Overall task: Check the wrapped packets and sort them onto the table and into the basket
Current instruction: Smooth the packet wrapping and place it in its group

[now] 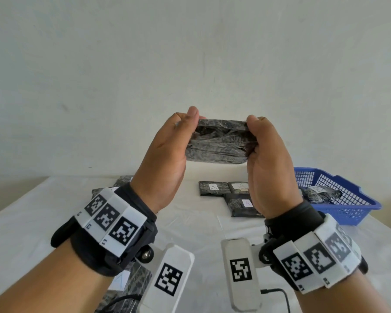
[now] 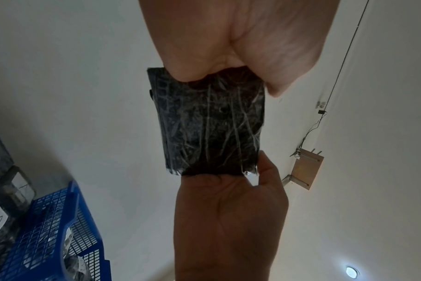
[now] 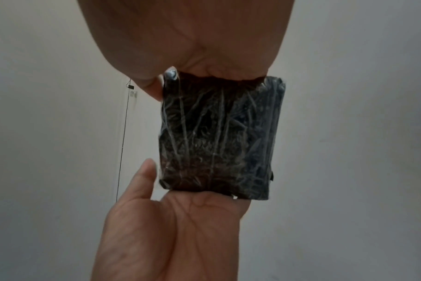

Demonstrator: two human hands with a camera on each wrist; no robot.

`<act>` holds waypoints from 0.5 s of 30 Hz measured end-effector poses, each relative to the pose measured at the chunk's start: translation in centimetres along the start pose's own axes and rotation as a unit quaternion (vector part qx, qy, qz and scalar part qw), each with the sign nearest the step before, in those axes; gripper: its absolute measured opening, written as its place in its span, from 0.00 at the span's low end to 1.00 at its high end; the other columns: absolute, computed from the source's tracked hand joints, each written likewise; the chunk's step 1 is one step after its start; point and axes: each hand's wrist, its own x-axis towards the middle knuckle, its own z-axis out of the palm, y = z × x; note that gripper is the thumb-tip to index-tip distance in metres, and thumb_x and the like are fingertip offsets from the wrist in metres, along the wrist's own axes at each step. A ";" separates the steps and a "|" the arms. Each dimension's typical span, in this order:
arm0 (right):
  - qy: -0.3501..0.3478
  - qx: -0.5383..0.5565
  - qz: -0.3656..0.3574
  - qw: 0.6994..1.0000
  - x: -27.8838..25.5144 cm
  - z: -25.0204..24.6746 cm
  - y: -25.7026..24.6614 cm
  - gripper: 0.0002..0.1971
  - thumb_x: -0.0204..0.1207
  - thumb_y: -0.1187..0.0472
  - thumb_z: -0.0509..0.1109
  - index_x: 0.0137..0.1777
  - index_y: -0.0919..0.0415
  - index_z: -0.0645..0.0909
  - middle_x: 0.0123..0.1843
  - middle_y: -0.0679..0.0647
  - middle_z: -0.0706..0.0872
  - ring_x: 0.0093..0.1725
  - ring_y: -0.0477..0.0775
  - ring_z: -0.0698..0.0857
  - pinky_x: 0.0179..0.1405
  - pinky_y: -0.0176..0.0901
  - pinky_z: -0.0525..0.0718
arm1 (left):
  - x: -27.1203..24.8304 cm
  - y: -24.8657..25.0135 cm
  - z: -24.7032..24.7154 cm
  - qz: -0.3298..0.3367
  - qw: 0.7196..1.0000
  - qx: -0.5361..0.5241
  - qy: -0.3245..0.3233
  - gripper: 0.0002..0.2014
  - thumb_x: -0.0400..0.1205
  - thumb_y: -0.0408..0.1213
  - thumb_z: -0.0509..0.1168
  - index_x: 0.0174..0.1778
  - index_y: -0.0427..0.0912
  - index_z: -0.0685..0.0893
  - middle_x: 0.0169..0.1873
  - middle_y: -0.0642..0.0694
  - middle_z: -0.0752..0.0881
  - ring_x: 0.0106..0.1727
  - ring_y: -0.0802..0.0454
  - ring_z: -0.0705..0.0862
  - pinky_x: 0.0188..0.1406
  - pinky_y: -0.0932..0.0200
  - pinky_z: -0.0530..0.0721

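Both thumbs and fingers clamp the ends of one dark wrapped packet (image 1: pixel 220 141), left hand (image 1: pixel 165 159) and right hand (image 1: pixel 269 168) raised. Below them, lettered packets (image 1: pixel 231 194) lie on the table (image 1: pixel 32 211); beyond the right hand, the blue basket (image 1: pixel 348 213) holds another.

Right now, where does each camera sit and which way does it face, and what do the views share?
Head: on the head, looking forward and down; left hand and right hand hold a wrapped packet above the table, blue basket at right.
Left wrist: along the left hand at the packet.
Right wrist: along the right hand at the packet.
Shared: all three show the packet and both hands.
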 end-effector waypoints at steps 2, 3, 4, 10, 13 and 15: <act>-0.017 -0.007 -0.009 1.000 0.3 -0.6 0.4 0.21 0.79 0.44 0.63 0.42 0.64 0.68 0.45 0.59 0.66 0.50 0.57 0.68 0.55 0.61 0.68 | 0.0 0.0 -0.2 -0.013 1.000 0.013 -0.003 0.39 0.81 0.70 0.64 0.57 0.30 0.78 0.53 0.42 0.83 0.62 0.29 0.82 0.80 0.22 0.68; -0.024 -0.016 -0.010 1.000 0.4 -0.9 0.5 0.24 0.79 0.42 0.62 0.43 0.67 0.68 0.45 0.62 0.66 0.52 0.56 0.68 0.56 0.62 0.67 | 0.1 -0.2 -0.4 -0.020 1.000 0.020 -0.004 0.38 0.81 0.70 0.63 0.55 0.31 0.78 0.54 0.45 0.81 0.61 0.33 0.82 0.80 0.22 0.67; -0.030 -0.029 -0.005 0.999 0.6 -1.2 0.7 0.26 0.79 0.41 0.63 0.45 0.69 0.69 0.46 0.62 0.69 0.53 0.57 0.69 0.58 0.63 0.68 | 0.2 -0.2 -0.6 -0.025 0.999 0.033 -0.001 0.36 0.82 0.70 0.63 0.53 0.32 0.78 0.54 0.46 0.80 0.60 0.38 0.81 0.80 0.22 0.67; -0.038 -0.107 0.016 0.993 0.2 -1.4 1.6 0.16 0.83 0.30 0.57 0.59 0.34 0.78 0.77 0.56 0.83 0.81 0.60 0.79 0.84 0.64 0.73 | 0.4 -0.3 -0.5 -0.048 0.996 0.075 0.028 0.17 0.90 0.61 0.53 0.46 0.61 0.83 0.42 0.60 0.85 0.52 0.58 0.85 0.68 0.52 0.83; -0.031 -0.075 0.014 0.997 -0.1 -0.6 1.4 0.22 0.83 0.34 0.60 0.53 0.51 0.82 0.61 0.66 0.83 0.72 0.72 0.81 0.77 0.73 0.76 | 0.6 -0.4 -0.9 -0.061 0.995 0.078 0.030 0.21 0.86 0.67 0.56 0.39 0.60 0.85 0.39 0.53 0.81 0.59 0.36 0.80 0.81 0.36 0.73; -0.013 -0.051 0.006 0.999 -0.2 -0.4 1.3 0.31 0.83 0.39 0.66 0.51 0.73 0.75 0.50 0.76 0.80 0.54 0.77 0.83 0.65 0.73 0.83 | 0.3 -0.2 -0.6 -0.065 0.997 0.049 0.010 0.27 0.83 0.71 0.60 0.53 0.50 0.88 0.53 0.49 0.90 0.62 0.41 0.85 0.81 0.33 0.72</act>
